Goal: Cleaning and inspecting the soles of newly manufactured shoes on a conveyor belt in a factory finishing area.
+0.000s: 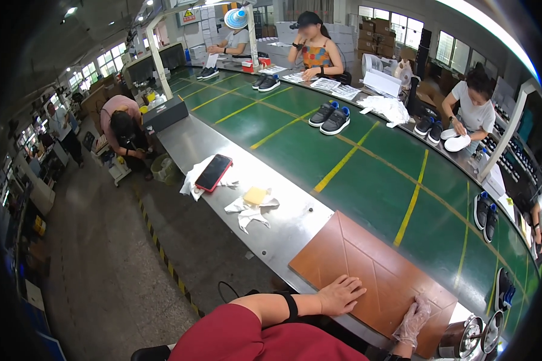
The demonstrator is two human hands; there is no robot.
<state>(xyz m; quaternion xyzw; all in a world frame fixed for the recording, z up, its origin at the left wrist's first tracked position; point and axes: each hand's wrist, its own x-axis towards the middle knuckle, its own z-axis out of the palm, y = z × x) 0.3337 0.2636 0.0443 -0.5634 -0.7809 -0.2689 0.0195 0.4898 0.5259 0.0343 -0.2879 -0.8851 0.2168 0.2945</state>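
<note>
A brown wood-coloured board (367,256) lies across the metal ledge and the belt's edge in front of me. My bare left hand (341,295) rests on the board's near side, fingers spread, holding nothing. Farther right, my right hand (413,319) wears a clear plastic glove and lies on the board with its fingers stretched forward. I see nothing in it. Close by on the right stands a metal can (461,337), with a round metal lid or second container (493,332) beside it.
A green conveyor belt (295,141) with yellow lines carries black shoes (330,117). On the metal ledge (301,210) lie a red-cased phone (214,172), a yellow sponge (255,195) and white rags (253,217). Several co-workers sit beyond the belt; another person (123,126) bends down at the left.
</note>
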